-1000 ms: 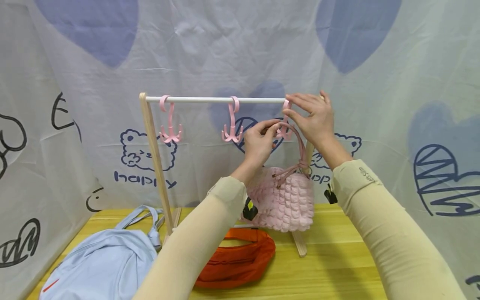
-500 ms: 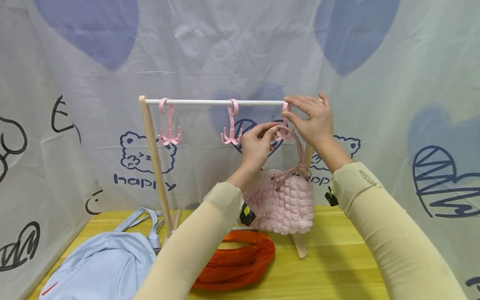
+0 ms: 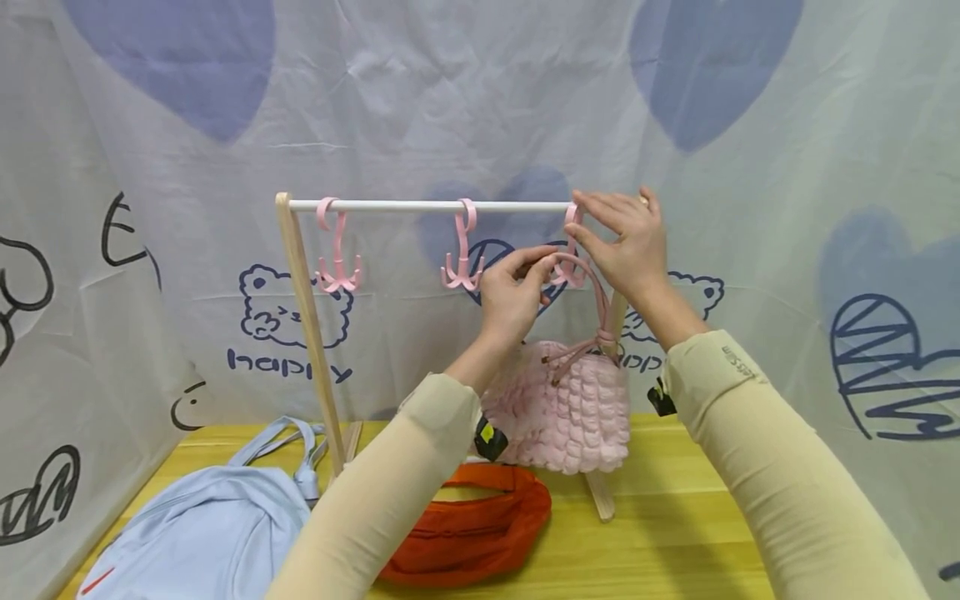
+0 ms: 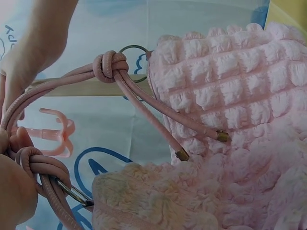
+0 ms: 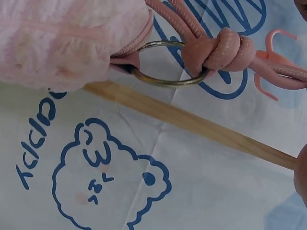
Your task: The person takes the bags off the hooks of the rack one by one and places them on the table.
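A puffy, quilted pink handbag (image 3: 577, 417) hangs from its knotted pink handle (image 3: 601, 304) in front of the rack's right side. My left hand (image 3: 510, 296) pinches the top of that handle between thumb and fingers. Just behind the handle's top is the rightmost pink multi-prong hook (image 3: 567, 273), hung on the white rail (image 3: 397, 206). At its curved upper end, my right hand (image 3: 628, 246) holds the hook between thumb and fingers against the rail. The left wrist view shows the handle loop close to the hook's prongs (image 4: 53, 135); whether they touch I cannot tell.
Two more pink hooks, one at the middle (image 3: 462, 271) and one at the left (image 3: 339, 271), hang on the rail. A light blue backpack (image 3: 210, 533) lies at the table's left. An orange waist bag (image 3: 480, 533) lies below the rack, partly behind my left sleeve.
Almost nothing differs. The whole scene sits slightly lower in the head view than a second ago; both hands keep their holds and the handbag stays in place.
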Demonstrator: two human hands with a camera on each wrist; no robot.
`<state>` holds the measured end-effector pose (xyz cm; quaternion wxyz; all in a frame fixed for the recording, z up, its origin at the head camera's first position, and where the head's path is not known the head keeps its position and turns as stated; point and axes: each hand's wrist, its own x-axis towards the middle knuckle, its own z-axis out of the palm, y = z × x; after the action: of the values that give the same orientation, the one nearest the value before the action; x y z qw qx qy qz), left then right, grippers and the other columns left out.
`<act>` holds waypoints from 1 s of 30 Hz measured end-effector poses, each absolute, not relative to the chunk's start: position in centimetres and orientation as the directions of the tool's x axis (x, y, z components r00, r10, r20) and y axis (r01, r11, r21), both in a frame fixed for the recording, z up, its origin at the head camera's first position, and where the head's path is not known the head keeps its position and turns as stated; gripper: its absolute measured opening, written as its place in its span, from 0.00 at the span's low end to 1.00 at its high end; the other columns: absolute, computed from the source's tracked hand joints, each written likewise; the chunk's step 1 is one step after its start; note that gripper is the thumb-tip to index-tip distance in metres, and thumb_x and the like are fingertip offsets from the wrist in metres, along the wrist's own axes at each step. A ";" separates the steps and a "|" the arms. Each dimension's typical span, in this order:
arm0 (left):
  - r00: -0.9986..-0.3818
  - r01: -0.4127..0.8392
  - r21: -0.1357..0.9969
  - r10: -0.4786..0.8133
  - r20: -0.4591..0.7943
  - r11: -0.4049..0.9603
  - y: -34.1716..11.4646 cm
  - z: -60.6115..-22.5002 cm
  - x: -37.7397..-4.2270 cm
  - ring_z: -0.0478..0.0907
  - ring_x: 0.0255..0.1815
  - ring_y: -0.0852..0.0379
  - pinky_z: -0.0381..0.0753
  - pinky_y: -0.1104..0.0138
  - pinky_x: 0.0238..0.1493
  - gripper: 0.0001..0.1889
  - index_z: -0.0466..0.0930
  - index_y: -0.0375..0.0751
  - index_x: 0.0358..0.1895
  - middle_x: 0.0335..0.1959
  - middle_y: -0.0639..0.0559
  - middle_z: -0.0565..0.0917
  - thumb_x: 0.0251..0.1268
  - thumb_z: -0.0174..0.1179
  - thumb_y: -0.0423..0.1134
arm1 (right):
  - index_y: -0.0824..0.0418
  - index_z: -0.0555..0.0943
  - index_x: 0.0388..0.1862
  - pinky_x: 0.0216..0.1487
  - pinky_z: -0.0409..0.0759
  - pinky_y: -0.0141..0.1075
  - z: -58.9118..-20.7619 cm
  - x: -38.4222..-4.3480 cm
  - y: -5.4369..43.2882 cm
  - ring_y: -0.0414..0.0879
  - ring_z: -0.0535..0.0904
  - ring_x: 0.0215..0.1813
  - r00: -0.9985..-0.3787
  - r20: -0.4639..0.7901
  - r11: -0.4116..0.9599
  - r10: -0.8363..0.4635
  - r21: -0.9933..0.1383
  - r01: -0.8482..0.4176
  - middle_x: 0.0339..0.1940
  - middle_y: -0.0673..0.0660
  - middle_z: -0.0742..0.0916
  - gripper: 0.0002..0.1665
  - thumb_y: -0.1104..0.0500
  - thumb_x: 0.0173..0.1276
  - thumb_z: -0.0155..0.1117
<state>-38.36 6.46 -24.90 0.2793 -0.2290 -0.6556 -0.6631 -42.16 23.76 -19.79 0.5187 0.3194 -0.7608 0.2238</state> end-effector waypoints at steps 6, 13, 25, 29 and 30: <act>-0.745 0.665 0.747 -0.063 0.664 0.002 6.1 -24.6 -37.5 0.80 0.25 0.62 0.85 0.68 0.26 0.11 0.89 0.36 0.53 0.39 0.32 0.87 0.75 0.64 0.37 | 0.61 0.84 0.65 0.81 0.54 0.56 -19.9 -41.9 23.7 0.62 0.83 0.61 -0.245 0.937 0.700 -0.249 -0.001 -0.714 0.59 0.63 0.88 0.29 0.55 0.66 0.77; -0.745 0.666 0.745 -0.068 0.663 -0.038 5.9 -24.3 -36.7 0.80 0.27 0.63 0.85 0.69 0.27 0.11 0.89 0.34 0.52 0.35 0.40 0.88 0.75 0.65 0.36 | 0.62 0.83 0.65 0.82 0.52 0.55 -19.9 -41.6 23.9 0.62 0.82 0.62 -0.273 0.929 0.713 -0.248 -0.015 -0.701 0.60 0.63 0.88 0.30 0.55 0.66 0.77; -0.728 0.686 0.721 -0.093 0.680 -0.099 4.8 -23.2 -35.4 0.79 0.27 0.58 0.85 0.69 0.25 0.11 0.87 0.29 0.52 0.31 0.47 0.84 0.74 0.64 0.33 | 0.60 0.80 0.70 0.84 0.44 0.54 -19.4 -41.1 23.9 0.61 0.77 0.71 -0.368 0.890 0.719 -0.270 -0.068 -0.692 0.65 0.62 0.85 0.31 0.55 0.69 0.75; -0.737 0.676 0.729 -0.088 0.671 -0.105 4.4 -23.1 -34.8 0.78 0.23 0.60 0.83 0.70 0.22 0.11 0.88 0.31 0.52 0.29 0.46 0.83 0.74 0.65 0.34 | 0.62 0.80 0.69 0.85 0.43 0.54 -19.6 -41.0 23.9 0.62 0.74 0.73 -0.356 0.894 0.712 -0.272 -0.062 -0.699 0.68 0.61 0.83 0.32 0.55 0.68 0.75; -0.739 0.674 0.731 -0.086 0.668 -0.107 4.3 -23.1 -34.6 0.78 0.22 0.59 0.83 0.71 0.22 0.11 0.88 0.31 0.51 0.29 0.46 0.83 0.74 0.65 0.34 | 0.62 0.80 0.69 0.85 0.42 0.54 -19.7 -41.0 23.9 0.63 0.74 0.73 -0.348 0.897 0.708 -0.272 -0.058 -0.704 0.68 0.61 0.83 0.32 0.55 0.68 0.75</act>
<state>-34.64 4.31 -23.08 0.2698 -0.2402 -0.6115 -0.7040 -41.04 23.86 -19.72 0.4805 0.3088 -0.7894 0.2249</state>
